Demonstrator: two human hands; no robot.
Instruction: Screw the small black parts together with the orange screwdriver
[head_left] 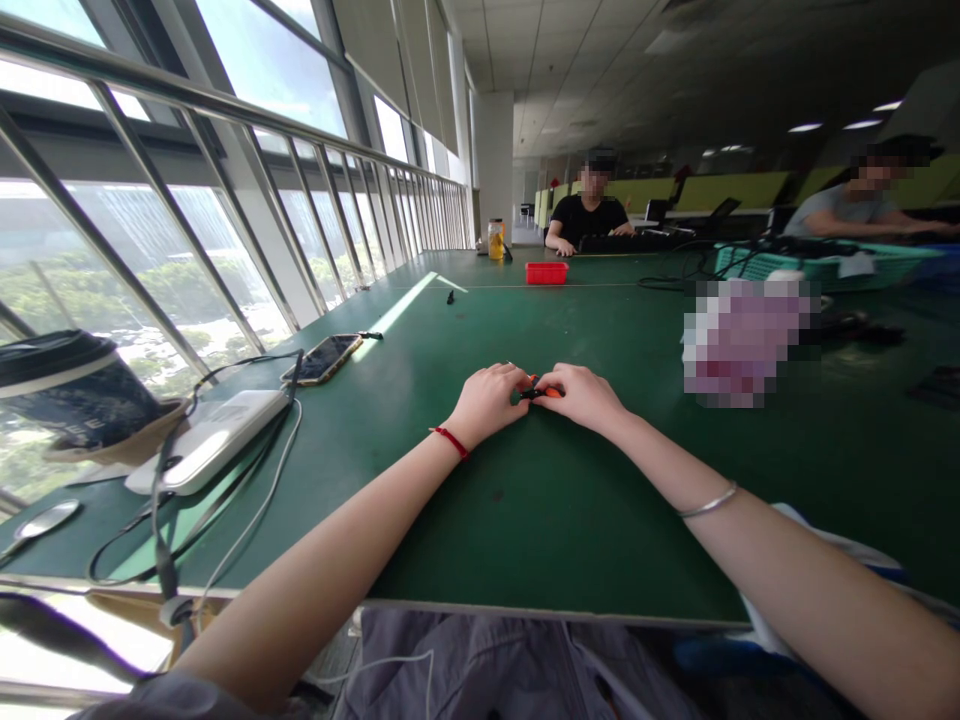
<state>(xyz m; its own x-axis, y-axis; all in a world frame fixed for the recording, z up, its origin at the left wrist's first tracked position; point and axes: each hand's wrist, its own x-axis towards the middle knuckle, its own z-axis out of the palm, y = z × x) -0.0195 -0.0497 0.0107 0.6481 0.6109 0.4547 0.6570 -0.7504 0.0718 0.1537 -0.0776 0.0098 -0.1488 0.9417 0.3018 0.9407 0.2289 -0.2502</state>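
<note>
My left hand [491,400] and my right hand [589,395] meet over the middle of the green table [540,520]. Between their fingertips is a small black-and-orange object [553,392], perhaps a small tool; its kind is too small to make out. The fingers of my right hand pinch its orange part, while my left thumb and fingers close on the black end. Much of the object is hidden by the fingers. A red cord circles my left wrist and a silver bangle my right forearm.
On the left are a phone [324,358], a white power strip [214,440] with cables, a cup [82,390] and a spoon [46,520]. Farther off stand a red basket [547,273], a jar [496,240] and a teal basket [817,265]. Two people sit beyond.
</note>
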